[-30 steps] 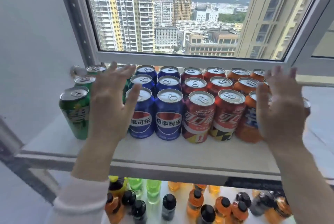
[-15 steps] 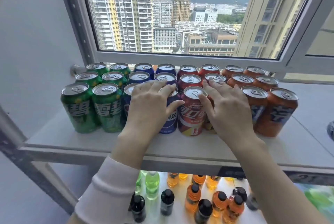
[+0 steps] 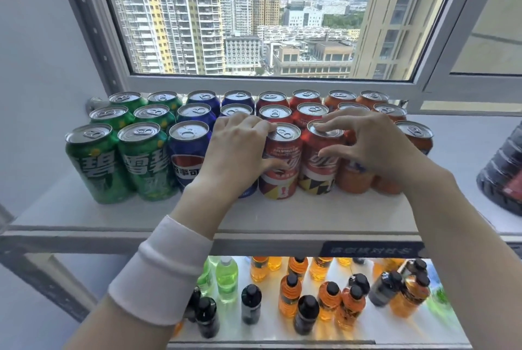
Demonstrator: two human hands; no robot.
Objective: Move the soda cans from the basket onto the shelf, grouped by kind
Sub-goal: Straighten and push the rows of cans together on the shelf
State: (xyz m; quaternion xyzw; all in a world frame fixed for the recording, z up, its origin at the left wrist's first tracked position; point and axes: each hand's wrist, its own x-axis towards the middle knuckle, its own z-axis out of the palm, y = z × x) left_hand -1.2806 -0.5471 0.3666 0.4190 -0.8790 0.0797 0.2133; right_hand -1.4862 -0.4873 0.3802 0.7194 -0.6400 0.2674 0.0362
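Cans: upright on the shelf point(image 3: 282, 217), from its left edge green Sprite cans point(image 3: 118, 157), blue Pepsi cans point(image 3: 187, 152), red Coca-Cola cans point(image 3: 282, 152), orange cans point(image 3: 415, 135)
Left hand point(image 3: 234, 152): draped over a front-edge Pepsi can, thumb on a Coca-Cola can; grip cannot be told
Right hand point(image 3: 375, 146): fingers spread apart, fingertips point(image 3: 339, 120) on a front Coca-Cola can's lid

Head-worn wide-angle camera looks forward and down, close over the shelf point(image 3: 282, 217), facing the window point(image 3: 254, 24).
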